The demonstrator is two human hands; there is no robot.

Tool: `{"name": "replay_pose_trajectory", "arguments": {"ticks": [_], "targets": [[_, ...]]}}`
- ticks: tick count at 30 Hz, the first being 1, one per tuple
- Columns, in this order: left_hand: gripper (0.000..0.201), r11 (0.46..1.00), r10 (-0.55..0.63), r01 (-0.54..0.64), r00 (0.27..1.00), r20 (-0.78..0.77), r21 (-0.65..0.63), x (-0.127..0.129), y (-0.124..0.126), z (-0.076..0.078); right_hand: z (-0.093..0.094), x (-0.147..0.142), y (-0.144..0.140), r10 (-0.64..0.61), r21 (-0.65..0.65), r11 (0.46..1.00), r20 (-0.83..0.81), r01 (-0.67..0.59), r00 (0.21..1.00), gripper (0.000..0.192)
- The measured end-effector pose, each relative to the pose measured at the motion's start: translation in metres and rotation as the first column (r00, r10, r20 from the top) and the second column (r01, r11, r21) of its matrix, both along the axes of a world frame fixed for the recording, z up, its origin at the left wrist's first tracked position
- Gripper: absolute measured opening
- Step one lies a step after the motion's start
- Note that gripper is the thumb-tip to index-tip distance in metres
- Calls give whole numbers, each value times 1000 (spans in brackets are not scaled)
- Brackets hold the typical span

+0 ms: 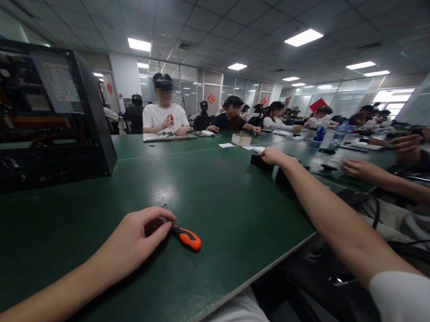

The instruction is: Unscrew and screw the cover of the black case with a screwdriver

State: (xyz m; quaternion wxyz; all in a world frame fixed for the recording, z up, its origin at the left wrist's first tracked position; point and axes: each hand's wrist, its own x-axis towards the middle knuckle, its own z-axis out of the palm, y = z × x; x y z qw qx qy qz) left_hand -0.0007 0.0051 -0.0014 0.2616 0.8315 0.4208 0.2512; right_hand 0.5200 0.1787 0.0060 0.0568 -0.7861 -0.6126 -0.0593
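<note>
A screwdriver point(189, 237) with an orange and black handle lies low over the green tabletop. My left hand point(137, 236) pinches it near the front of its handle, thumb and fingers bent round it; the shaft is hidden behind the hand. My right hand point(273, 156) is stretched far out to the right side of the table, its fingers drawn together over a dark object point(259, 162). What that object is, and what the fingertips hold, I cannot make out. A white piece of paper point(259, 149) lies just beyond those fingers.
An open computer case point(94, 111) stands at the left. A small white box point(241, 139) sits farther back. A co-worker point(165, 115) sits opposite with a screwdriver. At the right, another person's hand point(360, 169) is close to my right arm; the table edge point(261, 272) runs below.
</note>
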Motion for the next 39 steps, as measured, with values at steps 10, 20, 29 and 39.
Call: {"name": "replay_pose_trajectory", "arguments": {"ticks": [10, 20, 29, 39], "targets": [[32, 998, -31, 32, 999, -34, 49, -2, 2, -4, 14, 4, 4, 19, -155, 988, -52, -27, 998, 31], [26, 987, -102, 108, 993, -50, 116, -2, 2, -4, 16, 19, -28, -38, 31, 999, -41, 39, 998, 37], [25, 983, -121, 129, 990, -67, 133, -3, 2, -5, 21, 13, -24, -12, -67, 998, -15, 11, 1000, 25], [29, 965, -175, 202, 972, -159, 169, -3, 1, -8, 32, -7, -38, -49, -61, 997, 71, 54, 996, 26]]}}
